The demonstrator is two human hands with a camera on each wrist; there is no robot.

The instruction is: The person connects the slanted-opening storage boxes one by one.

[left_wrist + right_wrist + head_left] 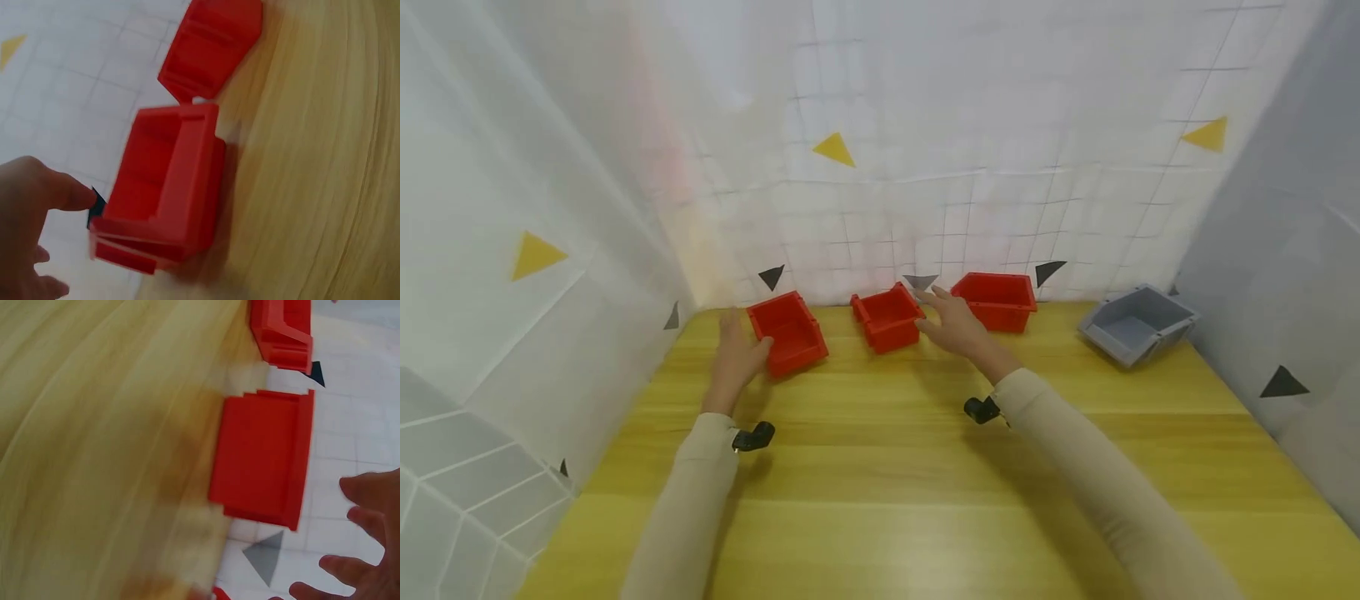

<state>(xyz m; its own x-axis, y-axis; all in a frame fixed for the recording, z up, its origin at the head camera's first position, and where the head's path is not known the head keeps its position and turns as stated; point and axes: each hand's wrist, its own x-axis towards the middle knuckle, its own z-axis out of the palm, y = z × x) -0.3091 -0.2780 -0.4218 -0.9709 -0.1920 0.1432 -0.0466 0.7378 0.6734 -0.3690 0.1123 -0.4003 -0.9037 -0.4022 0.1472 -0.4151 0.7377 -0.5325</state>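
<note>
My left hand (pixel 735 360) is beside the left red bin (pixel 799 362), fingers extended and thumb toward its rim. In the left wrist view, the thumb (pixel 65 192) comes close to the bin's edge; whether it touches, I cannot tell. That bin (pixel 190 194) holds nothing visible. My right hand (pixel 958 327) hovers with spread fingers just right of the middle red bin (pixel 895 337). A gap separates its fingers (pixel 359 487) from that bin's smooth wall (pixel 256 453) in the right wrist view. Partly behind the right hand stands a third red bin (pixel 1003 318).
A grey bin (pixel 1101 340) sits tilted at the far right of the wooden table (pixel 865 467). White sheeting (pixel 880 225) with grid lines and yellow and dark triangles rises behind the bins and along both sides.
</note>
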